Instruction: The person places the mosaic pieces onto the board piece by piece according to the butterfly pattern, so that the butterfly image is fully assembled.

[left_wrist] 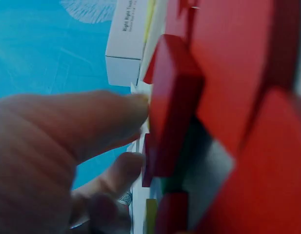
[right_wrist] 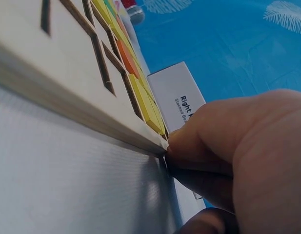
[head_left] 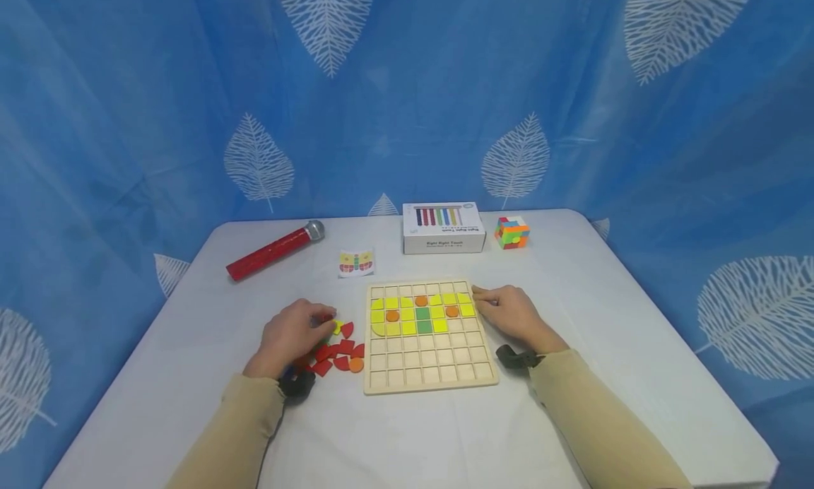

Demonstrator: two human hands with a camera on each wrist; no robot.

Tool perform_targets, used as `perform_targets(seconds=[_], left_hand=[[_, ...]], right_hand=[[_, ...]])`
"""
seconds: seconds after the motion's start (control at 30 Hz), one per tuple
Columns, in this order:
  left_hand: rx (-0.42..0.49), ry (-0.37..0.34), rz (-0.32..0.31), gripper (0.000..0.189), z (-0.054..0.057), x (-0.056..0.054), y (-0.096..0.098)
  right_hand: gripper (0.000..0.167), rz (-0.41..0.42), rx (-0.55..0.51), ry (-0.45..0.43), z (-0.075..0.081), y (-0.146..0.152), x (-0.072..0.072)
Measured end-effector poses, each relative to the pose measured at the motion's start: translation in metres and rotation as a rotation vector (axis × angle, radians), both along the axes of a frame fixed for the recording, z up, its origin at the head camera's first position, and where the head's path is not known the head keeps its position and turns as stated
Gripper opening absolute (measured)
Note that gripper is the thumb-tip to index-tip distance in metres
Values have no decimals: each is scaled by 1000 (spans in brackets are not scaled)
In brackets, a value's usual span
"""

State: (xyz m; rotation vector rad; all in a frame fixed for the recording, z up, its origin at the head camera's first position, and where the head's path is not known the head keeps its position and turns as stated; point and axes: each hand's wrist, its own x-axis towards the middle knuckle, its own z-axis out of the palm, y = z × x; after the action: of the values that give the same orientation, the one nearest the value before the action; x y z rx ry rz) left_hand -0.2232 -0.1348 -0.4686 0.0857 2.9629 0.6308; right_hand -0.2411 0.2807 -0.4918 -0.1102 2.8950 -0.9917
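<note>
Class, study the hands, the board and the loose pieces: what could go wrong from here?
The left hand is at a jumble of flat red pieces, so picking one up might scatter others.

The right hand touches a corner of the pale wooden grid board; a nudge could jolt the flat yellow pieces in its cells.

Red quarter-round wedges lie near red squares, so someone might take the wrong shape.

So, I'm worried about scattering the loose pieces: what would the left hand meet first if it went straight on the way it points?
The left hand would probably meet the loose yellow piece just ahead, before the wooden board; whether it already touches that piece is unclear.
</note>
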Motion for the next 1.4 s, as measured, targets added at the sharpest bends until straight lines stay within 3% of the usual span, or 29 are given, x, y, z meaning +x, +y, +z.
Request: perform_targets(seconds=[0.13, 0.43, 0.67, 0.87, 1.0, 1.23, 1.4], left_hand=[[-44, 1, -55, 51, 0, 0, 2], [-16, -11, -43, 49, -1, 1, 0], [128, -76, 46, 38, 5, 6, -8], [266, -62, 81, 31, 9, 6, -11], [367, -70, 74, 31, 7, 7, -5], [360, -12, 24, 21, 6, 10, 12], [432, 15, -37, 13, 6, 12, 37]], right_hand=[[37, -4, 0, -2, 0, 0, 0], [38, 0, -1, 0, 0, 0, 0], [39, -6, -4, -12, -2, -1, 0], [38, -3, -2, -7, -1, 0, 0], [39, -1, -1, -6, -1, 1, 0], [39, 32, 33, 19, 1, 1, 1], [38, 32, 46, 18, 2, 0, 2]])
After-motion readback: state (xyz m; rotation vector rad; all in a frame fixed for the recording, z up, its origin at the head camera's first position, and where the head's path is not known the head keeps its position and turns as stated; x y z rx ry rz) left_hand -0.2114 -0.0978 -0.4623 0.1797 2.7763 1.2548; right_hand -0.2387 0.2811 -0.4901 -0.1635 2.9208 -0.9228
